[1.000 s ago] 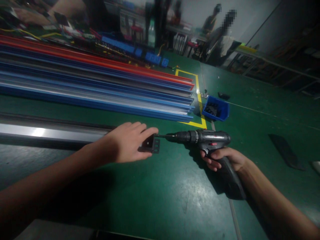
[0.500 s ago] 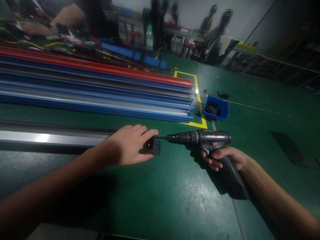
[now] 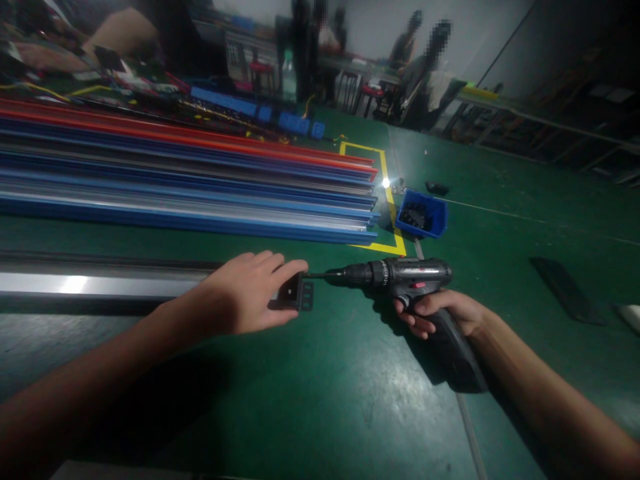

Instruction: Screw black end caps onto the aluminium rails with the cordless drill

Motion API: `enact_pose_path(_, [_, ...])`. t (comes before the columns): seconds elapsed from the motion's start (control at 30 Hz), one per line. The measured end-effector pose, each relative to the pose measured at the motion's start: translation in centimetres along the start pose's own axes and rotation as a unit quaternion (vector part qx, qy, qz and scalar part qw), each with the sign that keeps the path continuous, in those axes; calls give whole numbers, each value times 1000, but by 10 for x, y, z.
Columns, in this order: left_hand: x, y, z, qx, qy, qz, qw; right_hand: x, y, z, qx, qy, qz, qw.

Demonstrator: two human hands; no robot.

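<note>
Slight view shift: black drill (image 3: 425,270), reddish switch (image 3: 418,285), thin bit (image 3: 325,274) seemingly dark

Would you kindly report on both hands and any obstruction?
Left hand gripping black end piece at silver rail. Right hand holding drill, bit at that piece. Blue bin beyond drill, seemingly out of the way.

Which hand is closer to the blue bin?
Right. The right hand is on the near side of the blue bin; the left hand is farther off, to its left.
</note>
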State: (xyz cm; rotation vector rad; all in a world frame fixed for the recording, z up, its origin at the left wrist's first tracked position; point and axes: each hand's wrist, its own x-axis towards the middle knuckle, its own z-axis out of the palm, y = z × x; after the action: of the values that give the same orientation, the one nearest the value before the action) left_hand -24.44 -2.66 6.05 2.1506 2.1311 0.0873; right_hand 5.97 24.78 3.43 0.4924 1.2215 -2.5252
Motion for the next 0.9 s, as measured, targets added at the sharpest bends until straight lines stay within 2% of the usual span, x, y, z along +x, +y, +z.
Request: enact_pose_path(0.9, [-1, 2, -2, -5, -3, -3, 1000, -1, 1, 0, -4, -4, 1, 1000])
